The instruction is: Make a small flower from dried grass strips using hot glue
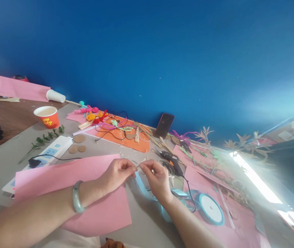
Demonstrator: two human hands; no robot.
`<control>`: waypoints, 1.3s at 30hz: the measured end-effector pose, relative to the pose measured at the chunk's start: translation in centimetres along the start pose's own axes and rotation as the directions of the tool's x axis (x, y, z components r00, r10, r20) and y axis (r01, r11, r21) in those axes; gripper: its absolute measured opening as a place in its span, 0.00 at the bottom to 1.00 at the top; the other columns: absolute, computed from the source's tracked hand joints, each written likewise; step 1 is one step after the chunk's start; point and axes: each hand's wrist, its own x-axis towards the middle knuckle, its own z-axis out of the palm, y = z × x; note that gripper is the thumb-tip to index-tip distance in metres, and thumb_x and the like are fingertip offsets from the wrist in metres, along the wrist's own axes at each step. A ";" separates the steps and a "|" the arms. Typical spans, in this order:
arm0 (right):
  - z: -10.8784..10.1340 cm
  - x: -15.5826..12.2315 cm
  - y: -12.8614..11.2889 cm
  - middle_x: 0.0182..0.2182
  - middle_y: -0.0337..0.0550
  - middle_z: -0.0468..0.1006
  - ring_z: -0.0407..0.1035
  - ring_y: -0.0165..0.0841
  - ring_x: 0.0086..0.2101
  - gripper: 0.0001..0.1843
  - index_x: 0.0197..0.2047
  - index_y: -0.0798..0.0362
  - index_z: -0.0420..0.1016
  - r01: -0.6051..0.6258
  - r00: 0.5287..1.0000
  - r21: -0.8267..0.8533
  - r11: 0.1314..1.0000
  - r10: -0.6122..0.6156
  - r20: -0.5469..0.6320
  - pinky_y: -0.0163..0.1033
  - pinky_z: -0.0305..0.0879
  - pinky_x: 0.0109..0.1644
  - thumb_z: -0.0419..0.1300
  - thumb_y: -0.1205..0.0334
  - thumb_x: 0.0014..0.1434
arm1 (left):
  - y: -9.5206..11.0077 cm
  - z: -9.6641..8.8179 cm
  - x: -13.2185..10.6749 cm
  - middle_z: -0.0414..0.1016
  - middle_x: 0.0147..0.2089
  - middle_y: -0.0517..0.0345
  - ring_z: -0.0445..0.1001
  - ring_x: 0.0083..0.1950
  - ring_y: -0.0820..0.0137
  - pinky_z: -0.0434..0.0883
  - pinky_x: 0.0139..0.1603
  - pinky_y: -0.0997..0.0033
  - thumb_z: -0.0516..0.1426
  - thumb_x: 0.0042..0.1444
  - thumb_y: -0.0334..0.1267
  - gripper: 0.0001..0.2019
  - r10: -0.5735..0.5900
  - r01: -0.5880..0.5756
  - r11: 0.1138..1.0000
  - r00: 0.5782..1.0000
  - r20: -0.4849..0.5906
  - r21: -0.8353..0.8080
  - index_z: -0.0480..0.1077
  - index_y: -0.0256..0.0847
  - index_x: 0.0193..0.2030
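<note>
A light blue ribbon (142, 186) hangs from the pinched fingertips of my left hand (119, 175), which wears a pale green bangle (77, 197) at the wrist. My right hand (159, 179) is closed too, thumb against forefinger, almost touching the left fingertips. Whatever sits between the right fingertips is too small to make out. Below the right wrist the ribbon loops across to its spool (211, 209). Under my left forearm lies a sheet of pink paper (97, 213). A black glue gun (174, 162) rests just beyond my right hand.
A phone (164, 125) leans on the blue wall. At left are a paper cup (46, 117), a leafy sprig (44, 139), wooden discs (79, 138) and a power strip (55, 150) with a cable. Pipe cleaners and wires cover orange paper (141, 146); dried plants (242, 141) stand right.
</note>
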 end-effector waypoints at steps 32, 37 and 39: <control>0.1 0.3 0.1 0.20 0.36 0.69 0.60 0.28 0.22 0.16 0.28 0.53 0.69 -0.178 0.981 0.158 0.971 0.189 -0.054 0.34 0.59 0.27 0.59 0.49 0.57 | -0.3 0.2 0.0 0.74 0.27 0.56 0.65 0.23 0.75 0.62 0.23 0.76 0.57 0.54 0.47 0.16 0.026 -0.026 0.999 0.999 -0.023 -0.022 0.74 0.35 0.28; 0.0 0.3 0.1 0.19 0.31 0.65 0.58 0.25 0.20 0.17 0.30 0.53 0.66 -0.288 0.956 0.376 0.881 0.284 0.066 0.31 0.56 0.25 0.65 0.49 0.52 | -0.2 0.0 0.0 0.72 0.25 0.57 0.63 0.24 0.76 0.60 0.24 0.76 0.56 0.55 0.47 0.16 0.043 -0.044 0.998 0.999 -0.033 -0.034 0.73 0.35 0.26; 0.1 0.3 0.0 0.21 0.33 0.68 0.61 0.26 0.22 0.17 0.32 0.54 0.69 -0.346 0.937 0.405 0.846 0.291 0.193 0.32 0.58 0.26 0.66 0.50 0.49 | -0.1 0.0 -0.1 0.70 0.24 0.59 0.62 0.24 0.76 0.60 0.25 0.75 0.56 0.55 0.47 0.16 0.063 -0.063 0.998 0.998 -0.031 -0.020 0.72 0.35 0.27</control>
